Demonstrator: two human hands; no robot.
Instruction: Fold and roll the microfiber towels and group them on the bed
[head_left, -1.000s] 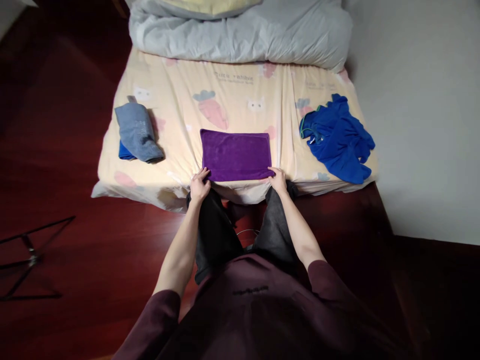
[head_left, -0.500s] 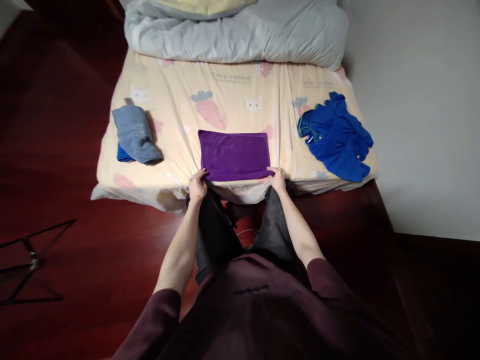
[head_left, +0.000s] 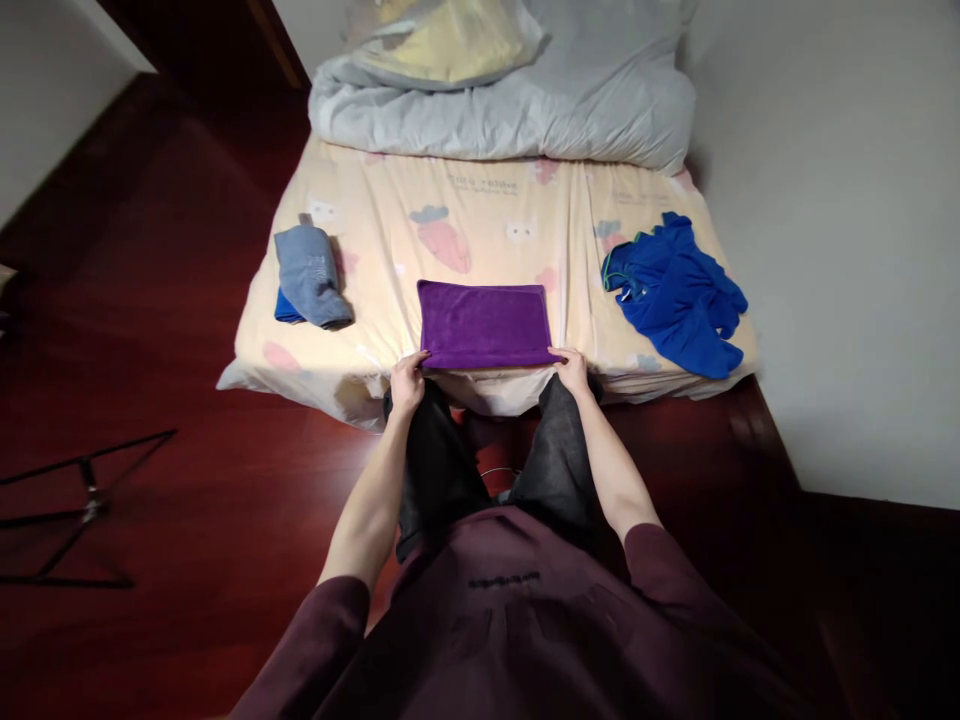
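Observation:
A purple towel (head_left: 486, 322) lies spread in a flat rectangle at the front edge of the bed (head_left: 382, 230). My left hand (head_left: 409, 380) pinches its near left corner. At the near right corner, my right hand (head_left: 572, 370) grips the cloth between thumb and fingers. To the left rests a folded grey-blue cloth (head_left: 309, 270) on top of a folded blue cloth (head_left: 287, 309). A crumpled blue garment (head_left: 679, 295) with green trim lies to the right of the towel.
A rolled grey quilt (head_left: 495, 125) crosses the back of the bed, with a clear bag holding something yellow (head_left: 465, 45) on it. A wall (head_left: 840, 250) borders the right side. Black stand legs (head_left: 86, 510) rest on the dark red floor (head_left: 202, 500) at left.
The view has tilted up and shifted left, showing more of the quilt and the doorway side. Both hands keep hold of the towel's near corners, and the towel looks the same.

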